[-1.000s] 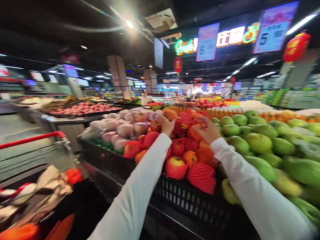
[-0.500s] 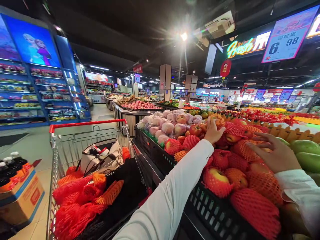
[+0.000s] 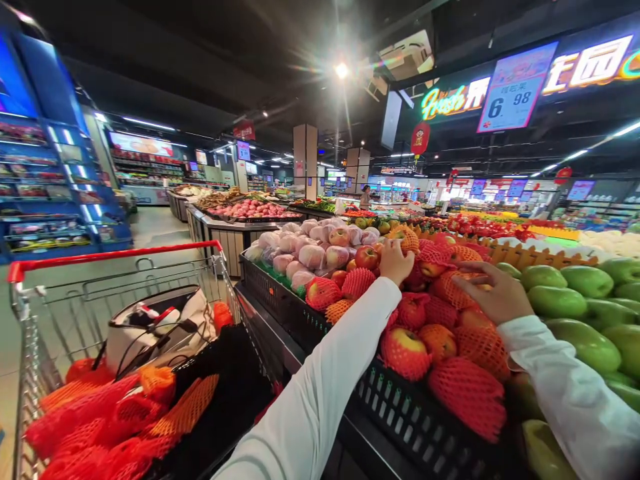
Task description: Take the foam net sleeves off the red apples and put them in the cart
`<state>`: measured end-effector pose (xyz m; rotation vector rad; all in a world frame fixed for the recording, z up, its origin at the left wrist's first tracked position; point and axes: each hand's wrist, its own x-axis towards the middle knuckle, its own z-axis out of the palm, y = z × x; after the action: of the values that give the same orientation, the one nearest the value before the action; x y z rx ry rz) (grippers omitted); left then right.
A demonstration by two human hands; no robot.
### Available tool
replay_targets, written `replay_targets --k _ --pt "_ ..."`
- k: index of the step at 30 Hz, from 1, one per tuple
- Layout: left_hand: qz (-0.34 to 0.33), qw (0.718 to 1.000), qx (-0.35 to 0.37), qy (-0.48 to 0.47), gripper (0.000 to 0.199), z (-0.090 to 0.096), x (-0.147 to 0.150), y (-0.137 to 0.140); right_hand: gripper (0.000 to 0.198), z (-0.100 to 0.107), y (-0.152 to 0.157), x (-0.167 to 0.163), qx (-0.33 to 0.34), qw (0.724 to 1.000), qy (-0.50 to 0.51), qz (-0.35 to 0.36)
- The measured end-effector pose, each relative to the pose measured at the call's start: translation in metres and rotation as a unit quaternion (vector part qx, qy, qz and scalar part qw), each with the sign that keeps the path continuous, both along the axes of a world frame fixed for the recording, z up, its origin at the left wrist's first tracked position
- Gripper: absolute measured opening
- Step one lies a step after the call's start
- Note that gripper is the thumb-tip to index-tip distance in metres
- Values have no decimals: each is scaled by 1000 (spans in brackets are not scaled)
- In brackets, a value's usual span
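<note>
My left hand (image 3: 397, 262) reaches to the back of the apple pile, with its fingers curled against an apple in an orange foam net (image 3: 404, 237). Part of its grip is hidden. My right hand (image 3: 493, 290) hovers over the right side of the pile, fingers stretched apart beside another orange-netted apple (image 3: 449, 289). Around both hands lie apples in red foam nets (image 3: 406, 352) and a bare red apple (image 3: 367, 257). A black slotted crate (image 3: 400, 407) holds them.
Left of the crate stands a shopping cart (image 3: 115, 255) with a bag (image 3: 150, 327) and red and orange foam nets (image 3: 95, 420). Bagged pale apples (image 3: 313, 256) lie at the crate's far left. Green fruit (image 3: 557, 301) is heaped on the right. A price sign (image 3: 517, 87) hangs above.
The view has turned right, bringing more green fruit into sight and shifting the cart and pile leftward. Both hands stay at about the same places on the apples.
</note>
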<state>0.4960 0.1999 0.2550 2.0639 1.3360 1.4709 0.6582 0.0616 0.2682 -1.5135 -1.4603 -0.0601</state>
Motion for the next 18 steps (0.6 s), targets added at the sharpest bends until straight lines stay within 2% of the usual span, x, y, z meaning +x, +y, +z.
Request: replay_targets --k 3,5,8,10,12,15,18 --pt "-16 999 23 16 47 6 -4 -13 44 -2 1 2 15 1000 -19 -1" --pt "-19 997 65 23 44 14 -10 -35 36 -3 3 4 22 999 -30 0" --pt "-45 985 160 41 38 18 -36 -90 34 -4 5 5 17 999 -39 11" --pt "-63 973 216 45 36 4 -67 -133 35 -3 5 5 14 999 -46 15" --pt "-54 967 244 40 36 -29 -108 -169 35 -3 3 4 5 998 -54 12" --pt "48 971 229 38 31 -103 -182 -192 34 -1 -1 4 -24 998 -59 -7" --pt "200 969 92 115 26 -180 -273 -191 34 0 0 4 -37 997 -64 -25"
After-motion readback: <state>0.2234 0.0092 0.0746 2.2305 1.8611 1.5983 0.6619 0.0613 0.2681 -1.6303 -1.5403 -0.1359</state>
